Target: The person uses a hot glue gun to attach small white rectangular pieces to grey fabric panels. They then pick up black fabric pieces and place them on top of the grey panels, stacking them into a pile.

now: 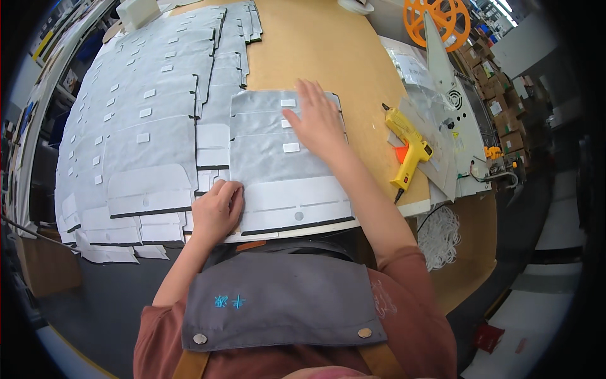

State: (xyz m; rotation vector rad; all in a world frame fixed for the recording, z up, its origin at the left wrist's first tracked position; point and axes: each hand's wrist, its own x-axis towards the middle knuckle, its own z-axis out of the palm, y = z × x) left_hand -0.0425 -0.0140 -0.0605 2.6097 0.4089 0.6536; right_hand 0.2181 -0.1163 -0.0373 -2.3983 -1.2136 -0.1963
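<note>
A grey sheet panel (265,161) with a white lower band lies flat in front of me, its bottom edge dark. Small white rectangular patches (291,147) run down its upper middle. My right hand (315,123) lies over the upper part, fingers stretched out, its thumb beside the patches and partly covering one. At the panel's lower left edge, my left hand (218,205) rests with its fingers curled together; whatever lies under the fingertips is hidden. Left of it, several similar grey panels (167,136) overlap in rows, many with white patches.
On the tan tabletop (303,44), a yellow glue gun (407,155) with an orange trigger lies to the right. Beyond it stands a pale machine (454,101) with an orange reel (437,22). Below the table's right edge, a cardboard box (473,252) holds white cord (439,237).
</note>
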